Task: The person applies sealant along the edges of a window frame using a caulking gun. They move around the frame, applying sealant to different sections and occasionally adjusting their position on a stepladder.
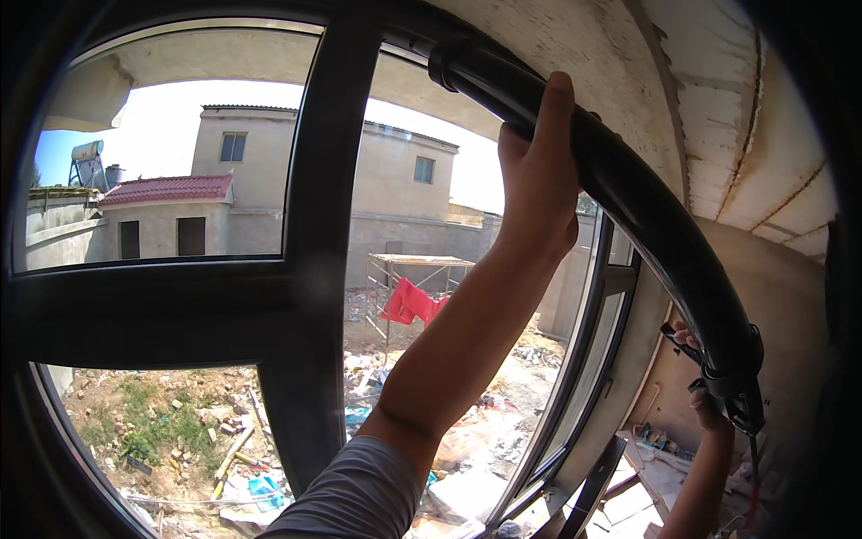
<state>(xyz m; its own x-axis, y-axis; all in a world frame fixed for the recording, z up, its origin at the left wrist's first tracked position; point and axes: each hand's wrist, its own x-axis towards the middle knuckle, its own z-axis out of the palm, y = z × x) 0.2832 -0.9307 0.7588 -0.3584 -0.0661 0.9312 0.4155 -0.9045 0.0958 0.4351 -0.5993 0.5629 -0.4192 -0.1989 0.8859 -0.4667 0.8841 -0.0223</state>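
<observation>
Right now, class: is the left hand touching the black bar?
Touching. The head view shows the left hand gripping the black bar, its fingers wrapped over the top edge and no gap between them.

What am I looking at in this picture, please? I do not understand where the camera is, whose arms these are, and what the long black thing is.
There is no machine here. A camera worn on a person's head took this one wide picture, so straight edges look bent. Both arms belong to that person. The left hand is raised and grips a long black bar that runs under the rough ceiling. The right hand, lower at the right, is at the bar's other end, near a black fitting; its grip is partly hidden. Ahead is a dark window frame. Outside you see pale buildings, rubble and a red cloth.
</observation>
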